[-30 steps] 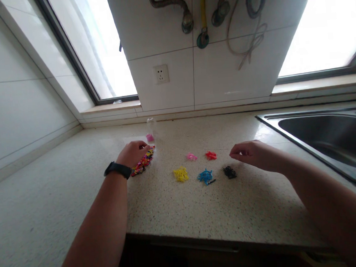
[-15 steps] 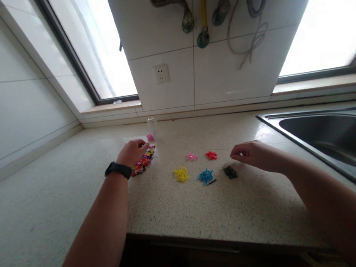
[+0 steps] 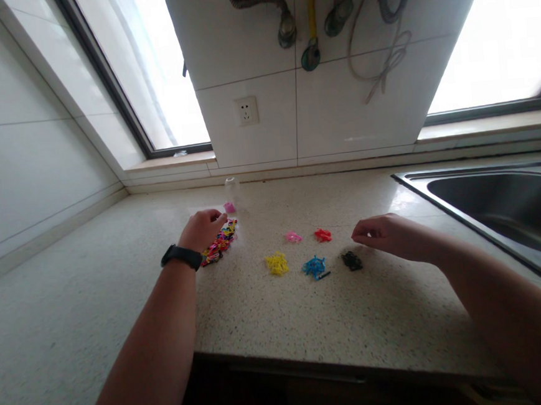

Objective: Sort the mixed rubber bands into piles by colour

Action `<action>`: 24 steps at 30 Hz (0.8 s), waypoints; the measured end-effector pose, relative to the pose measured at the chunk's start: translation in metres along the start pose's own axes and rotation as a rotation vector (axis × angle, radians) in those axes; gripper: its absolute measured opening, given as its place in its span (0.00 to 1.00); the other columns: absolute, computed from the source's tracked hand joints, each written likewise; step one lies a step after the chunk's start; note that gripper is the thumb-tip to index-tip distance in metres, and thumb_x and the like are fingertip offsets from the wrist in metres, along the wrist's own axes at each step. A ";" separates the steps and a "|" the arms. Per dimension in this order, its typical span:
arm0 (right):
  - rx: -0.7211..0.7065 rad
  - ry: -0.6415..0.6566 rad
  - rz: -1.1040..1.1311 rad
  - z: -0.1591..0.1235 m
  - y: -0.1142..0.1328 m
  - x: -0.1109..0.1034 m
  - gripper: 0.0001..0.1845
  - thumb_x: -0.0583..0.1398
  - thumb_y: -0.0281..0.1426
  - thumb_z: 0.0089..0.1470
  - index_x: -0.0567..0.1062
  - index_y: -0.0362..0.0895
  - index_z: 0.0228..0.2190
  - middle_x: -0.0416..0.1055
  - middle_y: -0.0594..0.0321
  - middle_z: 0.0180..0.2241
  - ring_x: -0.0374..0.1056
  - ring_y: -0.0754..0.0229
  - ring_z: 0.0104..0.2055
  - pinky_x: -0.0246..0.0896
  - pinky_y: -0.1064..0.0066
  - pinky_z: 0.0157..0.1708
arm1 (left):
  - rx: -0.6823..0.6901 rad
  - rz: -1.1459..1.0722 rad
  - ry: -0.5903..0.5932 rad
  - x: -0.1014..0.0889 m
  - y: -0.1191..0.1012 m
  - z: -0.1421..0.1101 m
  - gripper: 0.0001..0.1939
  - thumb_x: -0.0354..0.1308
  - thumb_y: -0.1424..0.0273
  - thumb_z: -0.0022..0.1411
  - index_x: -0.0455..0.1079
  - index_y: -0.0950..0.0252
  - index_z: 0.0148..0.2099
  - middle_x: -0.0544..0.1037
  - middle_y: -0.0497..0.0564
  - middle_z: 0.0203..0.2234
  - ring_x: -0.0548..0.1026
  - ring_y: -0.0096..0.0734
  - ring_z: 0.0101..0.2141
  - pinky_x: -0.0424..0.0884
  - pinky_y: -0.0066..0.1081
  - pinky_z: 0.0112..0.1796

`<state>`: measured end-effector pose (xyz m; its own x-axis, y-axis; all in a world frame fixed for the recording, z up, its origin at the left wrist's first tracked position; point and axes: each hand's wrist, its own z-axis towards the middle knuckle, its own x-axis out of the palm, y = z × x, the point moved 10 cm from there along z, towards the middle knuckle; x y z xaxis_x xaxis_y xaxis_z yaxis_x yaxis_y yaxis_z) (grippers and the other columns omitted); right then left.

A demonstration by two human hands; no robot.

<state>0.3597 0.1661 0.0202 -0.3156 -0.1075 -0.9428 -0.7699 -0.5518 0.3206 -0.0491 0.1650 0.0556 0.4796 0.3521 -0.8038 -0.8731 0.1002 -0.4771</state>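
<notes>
My left hand [image 3: 203,229], with a black band at the wrist, rests at the edge of a mixed pile of small colourful elastic bands [image 3: 219,243]; its fingers are curled together, and what lies between the tips is hidden. My right hand [image 3: 381,231] is held in a pinch, just above and to the right of a small black pile [image 3: 352,260]. Anything in that pinch is too small to make out. Between the hands lie separate little piles: yellow [image 3: 276,264], blue [image 3: 313,266], pink [image 3: 293,237] and red [image 3: 322,235]. One short dark piece touches the blue pile.
Behind my left hand is a clear container [image 3: 230,187] with something pink [image 3: 230,207] at its near side. A steel sink [image 3: 491,210] is set into the speckled counter [image 3: 280,326] at the right. A socket [image 3: 246,111] and several hoses are on the tiled wall.
The whole view has shifted very slightly. Both hands keep practically the same place and pose, and the piles look unchanged.
</notes>
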 end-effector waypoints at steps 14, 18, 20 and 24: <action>0.003 -0.005 -0.003 0.002 -0.003 0.001 0.16 0.57 0.43 0.59 0.80 0.46 0.35 0.77 0.61 0.28 0.69 0.59 0.28 0.59 0.68 0.31 | 0.036 -0.063 -0.069 -0.007 -0.010 -0.002 0.23 0.54 0.52 0.61 0.76 0.67 0.30 0.67 0.46 0.16 0.64 0.28 0.22 0.54 0.29 0.25; -0.005 0.001 -0.002 0.001 -0.001 0.001 0.17 0.57 0.43 0.59 0.80 0.47 0.35 0.76 0.61 0.28 0.69 0.59 0.28 0.59 0.68 0.31 | 0.026 -0.079 -0.062 -0.005 -0.008 -0.001 0.23 0.54 0.52 0.61 0.77 0.67 0.30 0.68 0.46 0.17 0.64 0.28 0.22 0.53 0.29 0.25; -0.002 0.002 0.000 0.001 -0.001 0.001 0.16 0.57 0.43 0.59 0.80 0.47 0.35 0.76 0.61 0.28 0.69 0.59 0.28 0.59 0.68 0.31 | 0.019 -0.079 -0.058 -0.004 -0.006 0.000 0.23 0.54 0.53 0.61 0.77 0.67 0.30 0.68 0.46 0.16 0.64 0.28 0.22 0.53 0.30 0.25; 0.014 0.000 -0.004 0.001 -0.001 0.000 0.17 0.57 0.44 0.59 0.80 0.47 0.35 0.77 0.61 0.28 0.69 0.59 0.28 0.59 0.68 0.31 | 0.021 -0.074 -0.058 -0.004 -0.006 -0.001 0.24 0.54 0.52 0.61 0.77 0.68 0.30 0.67 0.46 0.16 0.63 0.28 0.21 0.52 0.30 0.25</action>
<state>0.3603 0.1672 0.0198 -0.3126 -0.1052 -0.9440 -0.7786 -0.5409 0.3182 -0.0453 0.1625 0.0613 0.5372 0.3965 -0.7444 -0.8376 0.1472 -0.5261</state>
